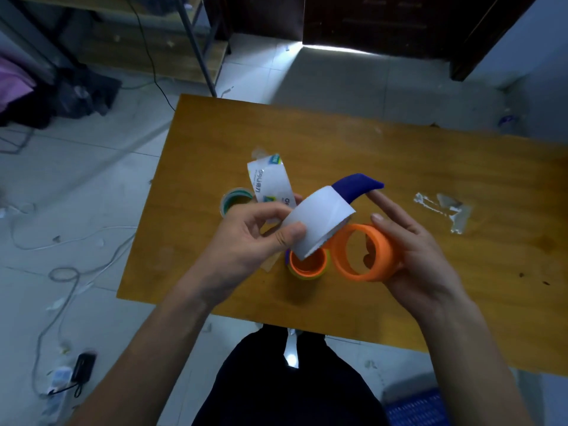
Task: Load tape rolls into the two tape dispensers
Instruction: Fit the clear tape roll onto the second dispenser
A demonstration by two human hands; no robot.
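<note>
My left hand (246,238) pinches a white paper wrapper (316,222) curled like a ring, just above the table. My right hand (408,256) holds an orange ring-shaped dispenser part (387,250) beside it, the fingers spread along its far side. A blue curved handle (356,186) sticks up behind the wrapper. Under the wrapper on the table stands a tape roll with an orange core (307,267). A clear tape roll with a green inside (235,199) stands further left, next to a printed white label strip (270,182).
The wooden table (430,167) carries torn tape scraps (442,210) at the right. Cables and a power strip (58,385) lie on the tiled floor to the left. A blue crate (418,407) sits at the bottom right.
</note>
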